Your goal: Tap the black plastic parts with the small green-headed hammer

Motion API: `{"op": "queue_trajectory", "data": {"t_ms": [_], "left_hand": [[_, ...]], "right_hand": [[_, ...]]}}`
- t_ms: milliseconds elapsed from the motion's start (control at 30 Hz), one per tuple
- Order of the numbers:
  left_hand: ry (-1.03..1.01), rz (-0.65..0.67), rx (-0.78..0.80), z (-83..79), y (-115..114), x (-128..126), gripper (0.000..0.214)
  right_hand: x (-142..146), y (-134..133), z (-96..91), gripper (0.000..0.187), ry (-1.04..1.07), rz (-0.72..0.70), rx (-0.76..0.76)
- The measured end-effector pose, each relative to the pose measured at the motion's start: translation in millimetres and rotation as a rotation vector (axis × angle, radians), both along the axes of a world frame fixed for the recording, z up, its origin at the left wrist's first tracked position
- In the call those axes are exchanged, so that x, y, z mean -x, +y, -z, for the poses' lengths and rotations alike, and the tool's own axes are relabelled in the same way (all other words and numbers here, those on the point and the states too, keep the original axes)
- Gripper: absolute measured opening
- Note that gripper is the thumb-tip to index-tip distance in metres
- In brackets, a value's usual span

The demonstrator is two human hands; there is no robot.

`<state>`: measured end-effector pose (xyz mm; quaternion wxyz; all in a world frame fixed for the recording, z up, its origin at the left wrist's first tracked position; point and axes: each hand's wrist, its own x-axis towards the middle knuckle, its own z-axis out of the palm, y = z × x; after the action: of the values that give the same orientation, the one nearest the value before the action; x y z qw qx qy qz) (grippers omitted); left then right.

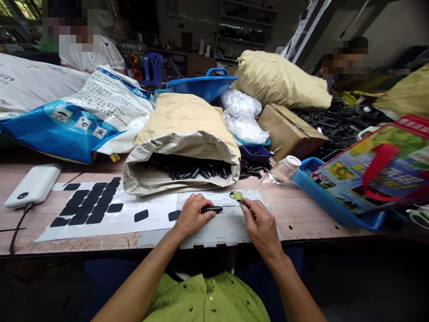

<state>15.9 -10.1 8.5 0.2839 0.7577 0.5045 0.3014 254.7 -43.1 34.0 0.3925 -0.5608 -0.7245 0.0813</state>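
Note:
My left hand (193, 215) is closed around a slim black tube-like piece (212, 209), just above a pale grey board (231, 230) at the table's front edge. To its right, my right hand (263, 222) pinches a small tool (237, 196) with a yellow-green round part and a dark ring; its exact kind is unclear. Straight ahead lies a beige sack (191, 116), its mouth toward me, with many black tube-like pieces (197, 172) inside. Left of my hands, black rounded squares (89, 201) lie on a white sheet (134, 228), several overlapping or side by side.
A white power bank (33, 184) with a cable lies at left, below a blue-and-white bag (73, 120). Right of the sack are a clear cup (283, 171), a cardboard box (290, 129) and a blue tray (335, 203) holding a colourful bag (378, 165). Two people are beyond the table.

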Motion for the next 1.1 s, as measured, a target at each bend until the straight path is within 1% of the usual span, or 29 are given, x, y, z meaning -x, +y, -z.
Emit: {"op": "queue_trajectory", "data": {"t_ms": [100,200,300,400,467,633,767,833,900,1000,1100], "left_hand": [[-0.009,0.023,0.002,-0.6,1.2,2.1,0.017],[-0.013,0.034,0.000,-1.7,1.1,3.0,0.019],[-0.010,0.034,-0.005,-1.2,0.8,2.5,0.018],[-0.009,0.031,-0.011,1.1,1.6,1.8,0.017],[-0.011,0.033,-0.013,2.8,2.7,1.8,0.016],[-0.012,0.047,0.004,4.1,5.9,2.9,0.014],[0.000,0.065,0.018,2.1,6.7,3.5,0.009],[-0.014,0.054,0.021,1.1,6.1,3.4,0.011],[-0.022,0.037,0.022,0.5,4.9,3.1,0.015],[-0.008,0.018,0.017,0.7,3.0,2.4,0.014],[0.004,0.014,0.015,2.6,3.0,1.5,0.012]], "right_hand": [[10.2,-10.4,-5.3,0.025,0.032,-0.066,0.039],[17.9,-15.4,-5.4,0.025,0.053,-0.104,0.017],[21.9,-16.1,-2.0,0.026,0.034,-0.123,0.014],[23.0,-15.0,1.3,0.026,-0.029,-0.136,0.063],[24.5,-14.5,0.9,0.025,-0.047,-0.143,0.074],[37.9,-15.8,-3.0,0.026,-0.032,-0.175,0.038],[44.5,-14.6,-1.2,0.026,-0.075,-0.209,0.072],[38.7,-11.3,-1.5,0.026,-0.065,-0.197,0.057],[25.4,-5.4,-2.7,0.026,-0.057,-0.151,0.014],[-3.4,7.9,-0.8,0.025,-0.118,-0.025,-0.025],[-29.7,22.8,9.5,0.024,-0.246,0.105,-0.011]]}}
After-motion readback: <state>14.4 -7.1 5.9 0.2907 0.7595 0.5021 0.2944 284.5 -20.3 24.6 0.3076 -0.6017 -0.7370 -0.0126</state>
